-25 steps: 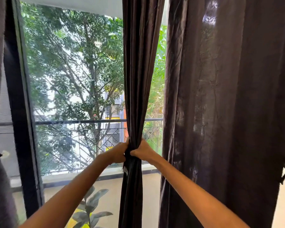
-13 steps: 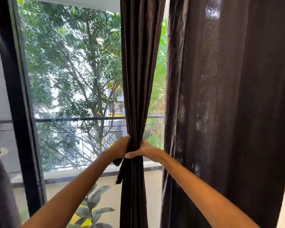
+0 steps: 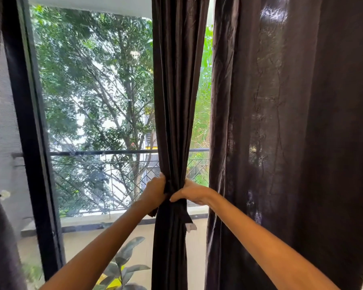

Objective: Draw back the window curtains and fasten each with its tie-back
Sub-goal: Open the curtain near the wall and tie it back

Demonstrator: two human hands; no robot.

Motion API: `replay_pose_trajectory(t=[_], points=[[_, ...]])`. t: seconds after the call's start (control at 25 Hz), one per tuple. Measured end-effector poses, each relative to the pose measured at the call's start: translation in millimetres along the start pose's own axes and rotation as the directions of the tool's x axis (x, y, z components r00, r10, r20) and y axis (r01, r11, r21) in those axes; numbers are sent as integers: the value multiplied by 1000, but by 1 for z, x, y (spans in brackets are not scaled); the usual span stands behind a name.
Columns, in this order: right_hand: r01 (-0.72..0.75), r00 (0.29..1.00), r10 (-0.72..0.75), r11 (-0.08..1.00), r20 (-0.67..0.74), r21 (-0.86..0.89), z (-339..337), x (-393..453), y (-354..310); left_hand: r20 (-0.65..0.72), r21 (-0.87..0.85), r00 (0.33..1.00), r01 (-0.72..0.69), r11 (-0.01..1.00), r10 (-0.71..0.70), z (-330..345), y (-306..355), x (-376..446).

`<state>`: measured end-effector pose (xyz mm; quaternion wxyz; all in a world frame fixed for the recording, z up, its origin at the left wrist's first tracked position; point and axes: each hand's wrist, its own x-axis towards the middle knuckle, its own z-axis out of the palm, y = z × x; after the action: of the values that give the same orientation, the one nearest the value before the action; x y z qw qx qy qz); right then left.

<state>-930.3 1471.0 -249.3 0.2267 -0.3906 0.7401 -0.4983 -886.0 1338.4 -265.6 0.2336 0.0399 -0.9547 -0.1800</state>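
Right, both hands clamp the gathered dark curtain [image 3: 172,122]. Left hand [image 3: 154,190] and right hand [image 3: 192,192] pinch the tie-back [image 3: 184,214] between curled fingers.

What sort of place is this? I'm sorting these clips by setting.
Probably a room in an upper-floor home, at a balcony door. Dark full-length curtains hang before a black-framed glass door; beyond it are a metal balcony railing, treetops, and a potted plant.

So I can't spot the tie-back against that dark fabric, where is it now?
In the head view the tie-back wraps the gathered middle curtain at centre, between the left hand and right hand.
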Motion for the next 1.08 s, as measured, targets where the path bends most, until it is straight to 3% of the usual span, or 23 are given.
replay_pose_trajectory(t=[0.08,0.2,0.32,0.4,0.48,0.56,0.64,0.72,0.92,1.0,1.08], points=[[-28,999,25,995,-30,-92,-2,0,-1,-1,-74,1000,-7,997,7,-7,-6,3],[-41,999,35,967,-27,-251,-3,2,-4,-13,-237,993,112,965,-119,-9,-22,17],[-26,998,47,922,45,-385,-4,-1,-14,68,-242,989,141,960,-128,-4,-32,32],[-25,993,77,885,92,-465,-6,-4,-24,88,-354,989,144,924,-121,-4,-30,33],[-24,991,92,829,94,-558,-9,-4,-30,79,-553,988,156,819,-135,-2,-30,31],[-10,993,84,755,82,-656,-9,-3,-33,136,-744,978,208,635,-161,10,-34,26],[3,992,91,696,92,-718,-9,-1,-34,277,-828,948,317,462,-155,22,-37,23],[-7,986,131,644,101,-765,-8,-2,-38,403,-818,903,428,384,-147,30,-38,20],[-43,928,346,469,138,-882,-12,0,-52,592,-688,804,540,485,-55,37,-27,17],[-31,907,395,407,145,-913,-14,1,-56,582,-696,812,517,498,-29,40,-16,14],[-25,876,472,258,103,-966,-10,2,-62,544,-718,839,485,500,-34,43,-1,11]])
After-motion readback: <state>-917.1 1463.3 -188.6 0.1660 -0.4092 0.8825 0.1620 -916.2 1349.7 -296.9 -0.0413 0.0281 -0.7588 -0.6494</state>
